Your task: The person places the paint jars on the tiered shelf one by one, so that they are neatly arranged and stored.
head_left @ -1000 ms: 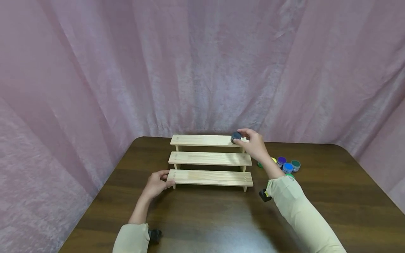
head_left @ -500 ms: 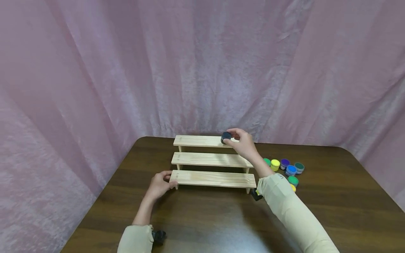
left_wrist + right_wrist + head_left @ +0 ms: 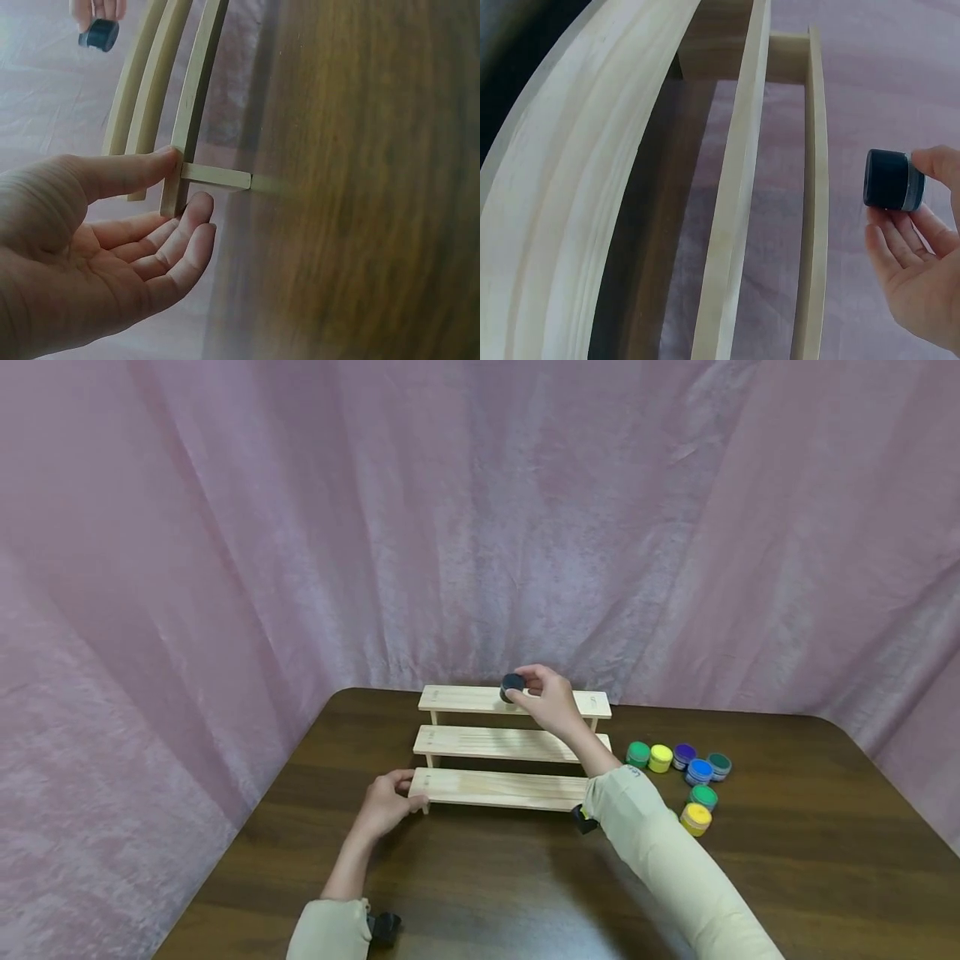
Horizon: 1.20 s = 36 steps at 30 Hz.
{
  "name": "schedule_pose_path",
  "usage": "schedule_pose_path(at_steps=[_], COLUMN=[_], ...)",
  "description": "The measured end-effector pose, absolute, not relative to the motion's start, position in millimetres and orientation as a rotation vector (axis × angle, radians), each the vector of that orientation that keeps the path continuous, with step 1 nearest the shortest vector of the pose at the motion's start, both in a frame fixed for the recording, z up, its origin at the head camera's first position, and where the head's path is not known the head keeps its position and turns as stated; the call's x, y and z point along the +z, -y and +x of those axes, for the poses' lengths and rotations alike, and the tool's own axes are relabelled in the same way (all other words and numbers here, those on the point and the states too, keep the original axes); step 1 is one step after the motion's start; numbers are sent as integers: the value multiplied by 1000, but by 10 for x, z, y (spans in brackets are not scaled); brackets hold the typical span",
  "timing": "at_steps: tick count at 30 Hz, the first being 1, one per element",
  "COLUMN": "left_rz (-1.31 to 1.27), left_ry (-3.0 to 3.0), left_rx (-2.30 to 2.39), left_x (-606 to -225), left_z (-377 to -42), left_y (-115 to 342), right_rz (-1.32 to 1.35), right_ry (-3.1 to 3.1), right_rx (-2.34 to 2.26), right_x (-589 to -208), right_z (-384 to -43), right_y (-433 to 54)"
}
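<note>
A three-step wooden shelf (image 3: 502, 787) stands on the dark table. My left hand (image 3: 386, 806) holds the left end of its lowest step, the thumb on the front edge and the fingers behind, as the left wrist view shows. My right hand (image 3: 553, 702) pinches a small jar with a black lid (image 3: 512, 686) between thumb and fingers. In the head view the jar overlaps the middle of the top step (image 3: 468, 698); the right wrist view shows it apart from the wood, above that step (image 3: 816, 187).
Several paint jars are grouped right of the shelf, among them a yellow jar (image 3: 696, 819), a blue jar (image 3: 699, 772) and a purple jar (image 3: 684, 756). A pink curtain (image 3: 480, 527) hangs behind the table (image 3: 480, 877). My right forearm crosses the shelf's right end.
My right hand has carried the black-lidded jar leftward along the top step, from its right end to about the middle. My left hand keeps its hold on the lowest step. The head view has shifted slightly.
</note>
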State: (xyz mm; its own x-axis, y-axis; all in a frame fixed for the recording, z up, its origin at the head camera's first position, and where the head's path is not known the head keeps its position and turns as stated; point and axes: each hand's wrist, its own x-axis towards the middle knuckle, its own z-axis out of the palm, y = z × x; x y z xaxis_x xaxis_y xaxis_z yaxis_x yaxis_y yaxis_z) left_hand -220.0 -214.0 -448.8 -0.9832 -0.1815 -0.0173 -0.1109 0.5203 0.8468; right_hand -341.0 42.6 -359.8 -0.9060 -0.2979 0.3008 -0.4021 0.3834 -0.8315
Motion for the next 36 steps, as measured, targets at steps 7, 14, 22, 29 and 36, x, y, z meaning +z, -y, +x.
schedule_pose_path(at_steps=[7,14,22,29,36], left_rz=[263,275,278,262,252], left_ry=[2663,2658,2646,2659,2671], left_rx=[-1485,-1497,-1500,-1491,-1463], left_x=[-4489,-4479,-4500,-4509,-4491], left_z=[-2190,-2193,-2198,-2211,-2227], left_y=[2109,2093,2077,2041,2050], right_rz=[645,662,689,691,683], right_ry=[2541,2516,2488,2511,2506], right_rx=[1590,1598,1606,1568,1592], right_x=[-3629,-3589,-3589,-3611,-3597], right_z=[-3458,-3476,-3494,-3532,-3577], right_y=[-256,-59,148,222,297])
